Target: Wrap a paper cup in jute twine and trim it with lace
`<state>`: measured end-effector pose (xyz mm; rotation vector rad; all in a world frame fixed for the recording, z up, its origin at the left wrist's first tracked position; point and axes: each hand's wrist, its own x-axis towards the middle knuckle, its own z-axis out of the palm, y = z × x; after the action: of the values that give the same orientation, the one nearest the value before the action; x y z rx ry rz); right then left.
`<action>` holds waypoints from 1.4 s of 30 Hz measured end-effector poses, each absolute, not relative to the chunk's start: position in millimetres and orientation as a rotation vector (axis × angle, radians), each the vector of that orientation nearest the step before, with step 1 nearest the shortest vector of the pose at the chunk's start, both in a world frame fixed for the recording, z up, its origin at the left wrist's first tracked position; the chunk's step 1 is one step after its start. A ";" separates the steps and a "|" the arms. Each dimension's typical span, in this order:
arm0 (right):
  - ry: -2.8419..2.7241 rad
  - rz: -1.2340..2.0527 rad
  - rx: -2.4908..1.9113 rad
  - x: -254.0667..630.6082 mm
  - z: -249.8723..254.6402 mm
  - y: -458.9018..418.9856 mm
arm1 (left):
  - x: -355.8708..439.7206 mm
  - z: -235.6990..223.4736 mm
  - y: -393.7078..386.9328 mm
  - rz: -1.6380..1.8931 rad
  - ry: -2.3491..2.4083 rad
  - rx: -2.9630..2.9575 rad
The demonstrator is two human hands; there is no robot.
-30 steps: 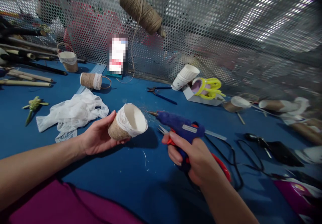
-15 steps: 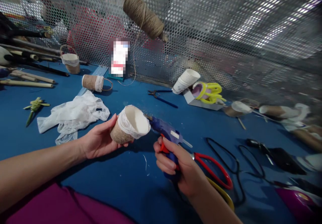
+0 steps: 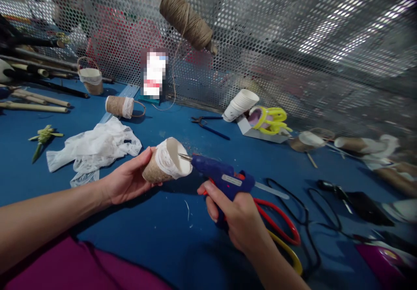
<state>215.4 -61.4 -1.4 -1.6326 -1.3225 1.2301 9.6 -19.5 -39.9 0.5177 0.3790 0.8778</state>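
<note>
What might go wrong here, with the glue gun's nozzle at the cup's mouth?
The nozzle points into the cup toward the left hand, so a slip might burn fingers if it is hot. The power cord loops near the red handle behind the right hand and could snag as the glue gun moves.

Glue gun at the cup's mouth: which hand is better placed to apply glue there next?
Probably the right. The right hand grips the glue gun, its nozzle pointing into the opening of the lace-trimmed cup; the left hand is occupied holding the cup.
</note>
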 end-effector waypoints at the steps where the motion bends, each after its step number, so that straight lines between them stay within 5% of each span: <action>1: -1.389 1.174 -1.678 218.4 -0.5 -60.6 | 9.7 -41.2 -19.3 0.890 0.369 0.524; 28: -1.560 1.028 -1.825 239.5 18.5 -54.4 | 10.7 -35.6 -21.2 0.778 0.394 0.582; 42: -1.227 1.373 -1.475 231.6 14.7 -57.0 | 6.7 -39.3 -20.0 0.753 0.335 0.662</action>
<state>231.6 -57.0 14.7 -1.4754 -1.2267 1.3728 6.7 -20.0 -39.3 0.6624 0.3352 0.7526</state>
